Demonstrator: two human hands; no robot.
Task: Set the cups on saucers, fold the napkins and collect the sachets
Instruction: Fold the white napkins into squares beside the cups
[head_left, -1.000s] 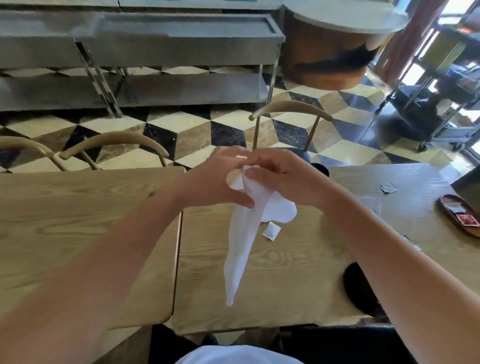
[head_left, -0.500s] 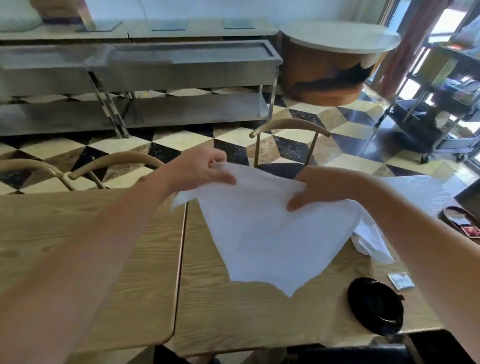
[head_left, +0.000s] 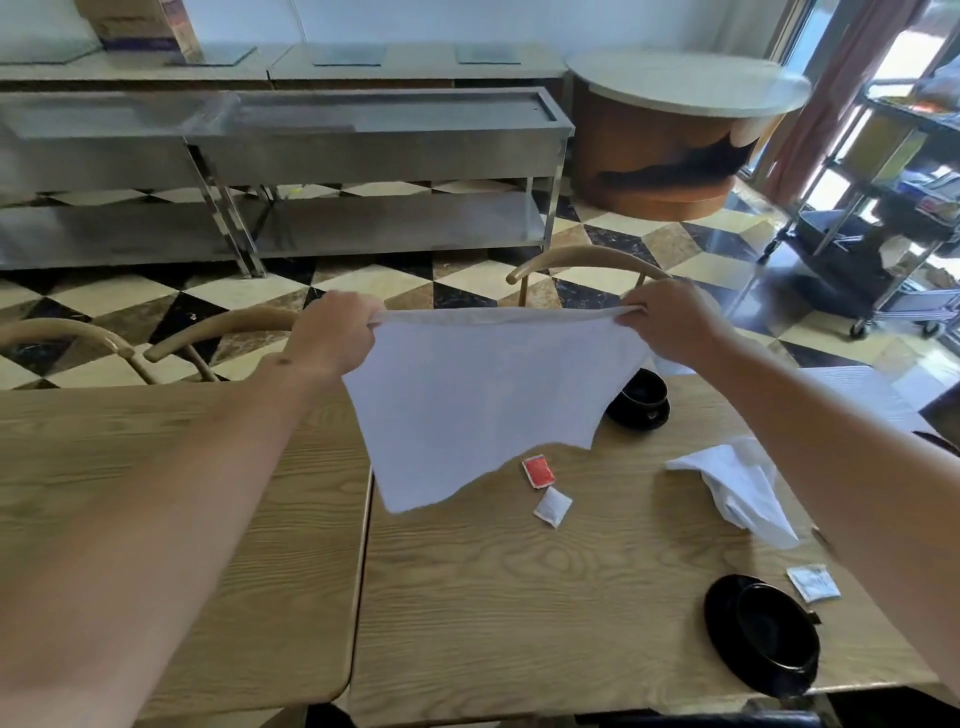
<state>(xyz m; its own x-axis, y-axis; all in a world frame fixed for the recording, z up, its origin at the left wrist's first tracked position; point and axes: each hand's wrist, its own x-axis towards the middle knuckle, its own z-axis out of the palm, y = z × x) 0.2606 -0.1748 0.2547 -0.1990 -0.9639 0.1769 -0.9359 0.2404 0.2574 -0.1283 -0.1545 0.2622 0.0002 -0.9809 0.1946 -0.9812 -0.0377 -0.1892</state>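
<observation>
A white napkin (head_left: 483, 400) hangs spread in the air above the wooden table (head_left: 519, 597). My left hand (head_left: 332, 338) pinches its top left corner and my right hand (head_left: 670, 327) pinches its top right corner. A second white napkin (head_left: 737, 483) lies crumpled on the table to the right. Below the held napkin lie a red sachet (head_left: 538, 471) and a white sachet (head_left: 552, 507). Another white sachet (head_left: 813, 583) lies near the right edge. A black cup sits on a black saucer (head_left: 761, 636) at the front right. Another black cup on a saucer (head_left: 641, 400) stands farther back.
A second wooden table (head_left: 156, 519) adjoins on the left. Curved wooden chair backs (head_left: 582, 260) stand along the far side of both tables. Steel counters (head_left: 311, 156) line the back, a round table (head_left: 685, 83) is beyond, and a trolley (head_left: 883, 208) stands at the right.
The napkin went from a bunched hanging strip to fully spread. My hands moved apart and now hold its top edge taut by the two corners, lifted off the table.
</observation>
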